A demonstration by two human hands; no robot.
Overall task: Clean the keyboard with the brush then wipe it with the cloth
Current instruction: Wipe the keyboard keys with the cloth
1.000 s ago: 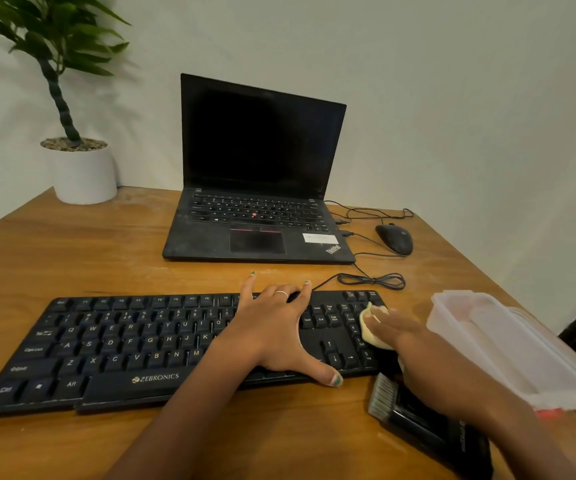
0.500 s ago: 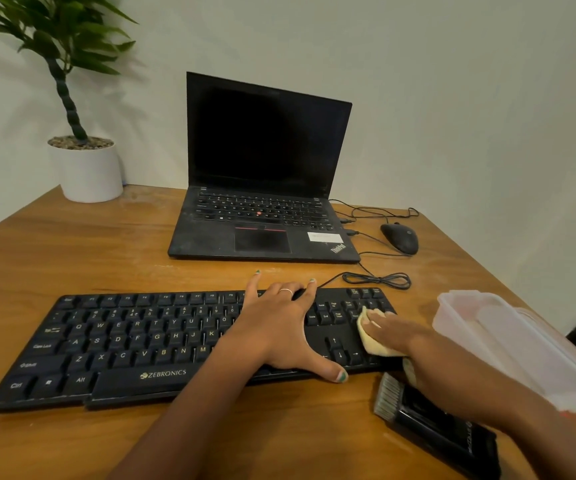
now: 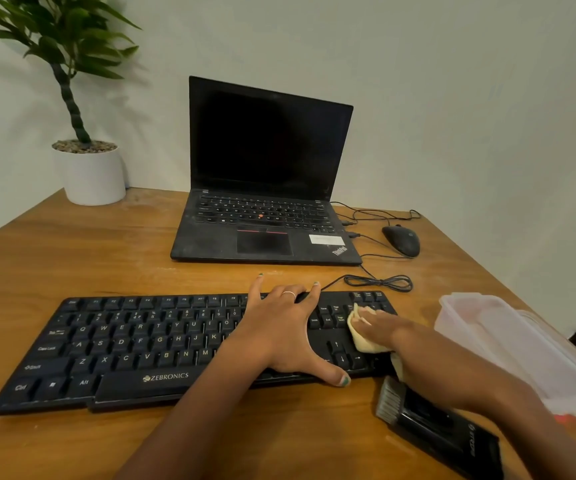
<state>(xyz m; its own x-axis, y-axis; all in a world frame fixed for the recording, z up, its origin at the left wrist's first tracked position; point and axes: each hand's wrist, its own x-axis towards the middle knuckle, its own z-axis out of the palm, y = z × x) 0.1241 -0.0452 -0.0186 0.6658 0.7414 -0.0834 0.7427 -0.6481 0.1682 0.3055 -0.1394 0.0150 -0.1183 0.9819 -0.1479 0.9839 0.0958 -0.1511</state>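
- Brush (image 3: pixel 431 424): lies on table (image 3: pixel 72 258) near front right corner, just below right forearm, untouched.
- Keyboard (image 3: pixel 134 348): along front edge.
- Left hand (image 3: pixel 281 336): fingers spread flat, pressing keyboard's right half.
- Right hand (image 3: pixel 380 329): fingers straight, pressing cloth (image 3: pixel 361 336) onto keyboard's right end.
- Plastic container (image 3: pixel 508 344): right edge.
- Laptop (image 3: pixel 265 188): far edge.

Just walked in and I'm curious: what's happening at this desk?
A person is wiping a black keyboard. The left hand lies spread flat on it, steadying it, while the right hand presses a pale yellow cloth onto the keys at its right end. The brush lies on the wooden table beside that end, not in use, so this looks like the wiping stage.
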